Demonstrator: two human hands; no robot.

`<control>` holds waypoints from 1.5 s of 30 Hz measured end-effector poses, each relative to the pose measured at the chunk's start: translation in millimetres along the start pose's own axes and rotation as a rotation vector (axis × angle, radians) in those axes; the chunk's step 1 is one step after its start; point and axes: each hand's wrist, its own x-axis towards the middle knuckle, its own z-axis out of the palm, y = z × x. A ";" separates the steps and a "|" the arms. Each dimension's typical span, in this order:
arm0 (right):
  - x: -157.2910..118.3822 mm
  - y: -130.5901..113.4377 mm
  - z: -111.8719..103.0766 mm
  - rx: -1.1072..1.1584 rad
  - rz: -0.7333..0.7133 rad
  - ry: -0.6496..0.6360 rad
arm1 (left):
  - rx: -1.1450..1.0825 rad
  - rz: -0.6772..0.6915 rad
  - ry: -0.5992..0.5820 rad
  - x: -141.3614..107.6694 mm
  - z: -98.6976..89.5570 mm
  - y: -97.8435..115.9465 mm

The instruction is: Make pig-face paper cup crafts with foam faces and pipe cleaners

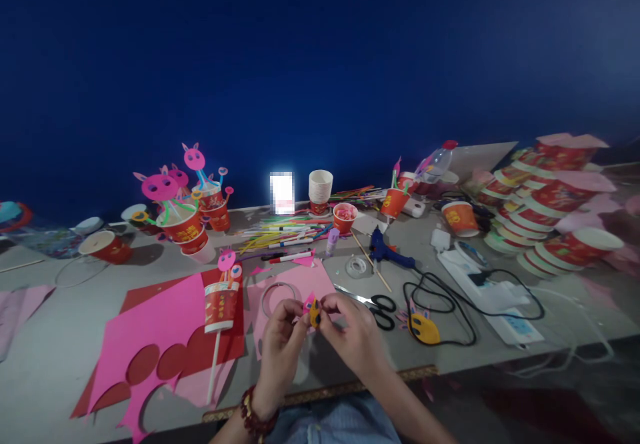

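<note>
Me: A deep blue wall (320, 64) rises behind a grey table (45, 371) crowded with paper craft supplies.

Listener: What are your hands doing?

Me: My left hand (283, 344) and right hand (356, 334) meet in front of me, the fingertips of both pinching one small pink-and-yellow paper piece (312, 312). A dark red beaded bracelet (255, 414) circles my left wrist.

Listener: Where exactly is that piece?

Me: Between my two hands, near the table's front edge. Beyond it lies a pale pink sheet (310, 276); just to the right are black-handled scissors (373, 303).

Listener: And on your left?

Me: A bright pink sheet (160, 311) with round cut-outs overlaps a red sheet (233, 344). Over them is a red paper cup (220, 311), a white stick (214, 367) extending from its lower end towards me. Farther back, pink paper animal heads (159, 187) rise above more cups.

Listener: The right side?

Me: A blue glue gun (387, 249), a yellow paper face (424, 329) beside looping black cable, a white power strip (517, 324), then leaning stacks of red paper cups (555, 204).
</note>
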 end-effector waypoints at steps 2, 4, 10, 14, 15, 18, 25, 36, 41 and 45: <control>0.1 0.8 -0.8 -0.001 0.009 -0.003 | -0.018 -0.010 -0.005 -0.2 -0.5 -0.9; 0.4 1.4 -1.2 0.009 0.012 -0.004 | -0.031 -0.013 -0.012 -0.6 -0.8 -1.2; -0.1 3.5 0.3 0.119 0.083 -0.021 | -0.038 -0.051 0.016 -1.1 -1.1 -1.2; -0.9 5.5 1.3 0.143 0.116 -0.028 | -0.081 -0.088 0.026 -1.0 -1.0 -4.1; -0.8 5.6 1.2 0.148 0.122 -0.031 | -0.091 -0.096 0.024 -1.2 -1.0 -5.0; 0.1 5.0 0.6 0.178 0.164 -0.051 | -0.126 -0.127 0.018 -1.9 -1.0 -7.1; 0.9 7.3 2.2 0.242 0.243 -0.065 | -0.223 -0.183 0.020 -3.8 -1.6 -12.1; 1.3 8.9 3.7 0.277 0.263 -0.027 | -0.288 -0.211 0.045 -2.3 3.7 -8.3; 1.5 11.0 3.5 0.282 0.285 -0.062 | -0.313 -0.240 0.066 -3.8 3.5 -11.8; 1.0 13.1 5.2 0.298 0.309 -0.057 | -0.332 -0.256 0.088 -5.6 3.4 -14.4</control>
